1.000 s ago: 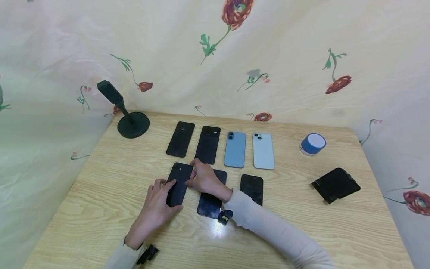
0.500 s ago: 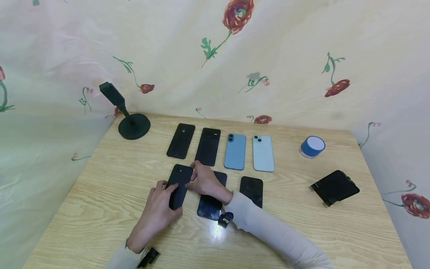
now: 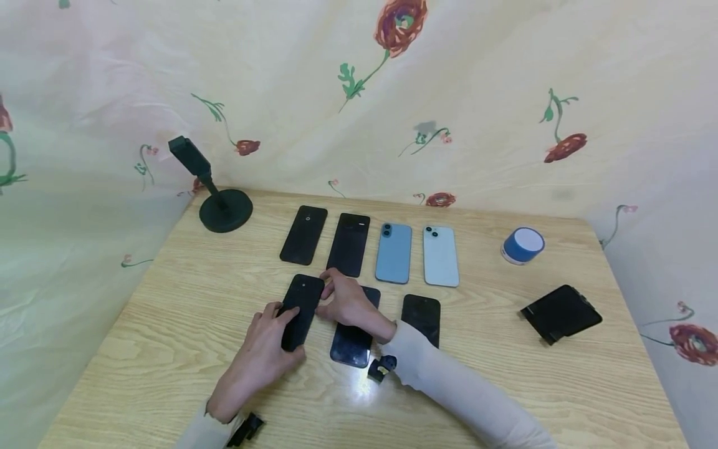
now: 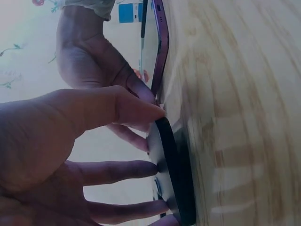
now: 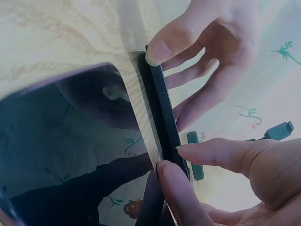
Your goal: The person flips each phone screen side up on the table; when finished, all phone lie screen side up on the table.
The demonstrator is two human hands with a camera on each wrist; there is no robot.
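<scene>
A black smartphone (image 3: 305, 302) lies face down at the left of the front row, camera end toward the back wall. My left hand (image 3: 260, 355) grips it from the left, the thumb (image 4: 141, 109) on the near short edge and the fingers along the far side and back. From the right, my right hand (image 3: 350, 302) pinches the phone's long edge between thumb (image 5: 211, 153) and index finger. Beneath my right hand lies a second dark phone (image 3: 350, 346), screen up and partly covered. In the right wrist view that glossy screen (image 5: 56, 141) fills the left side.
Behind stand two black phones (image 3: 303, 236) (image 3: 348, 246), a blue phone (image 3: 394, 255) and a pale blue phone (image 3: 441, 259), backs up. Another dark phone (image 3: 422, 315) lies right of my forearm. A black stand (image 3: 225, 211), a blue-white cylinder (image 3: 523, 245) and a flat black holder (image 3: 563, 313) sit farther out.
</scene>
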